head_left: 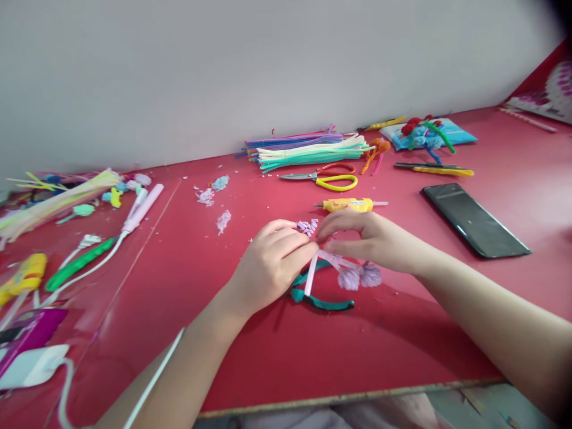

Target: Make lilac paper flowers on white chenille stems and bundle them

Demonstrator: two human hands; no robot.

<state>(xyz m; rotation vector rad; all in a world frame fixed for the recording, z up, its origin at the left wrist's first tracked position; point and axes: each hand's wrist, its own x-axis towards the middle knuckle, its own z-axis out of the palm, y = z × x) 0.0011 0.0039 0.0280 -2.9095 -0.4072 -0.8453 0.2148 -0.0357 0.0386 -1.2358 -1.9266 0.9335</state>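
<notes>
My left hand [280, 260] is closed, and a pale pink stem [311, 274], probably pipe cleaner, runs down from its fingertips. Its tips meet those of my right hand [364, 234], whose thumb and fingers are bent together; what they pinch is hidden. Two fuzzy lilac pieces like small flower heads [350, 278] hang on pink stems just below my right hand. Under the stems lie pliers with teal handles [328, 304], partly covered by my left hand. A small heap of short lilac pieces [307, 227] lies just beyond my fingertips.
Beyond the hands lie a yellow glue gun-like tool [347, 205], scissors [335, 179] and bundled pipe cleaners [308, 152]. To the right is a black phone [476, 220]. A pink hair-straightener-like tool [142, 208] and white cables lie left. Lilac fluff [223, 221] dots the red table [268, 363].
</notes>
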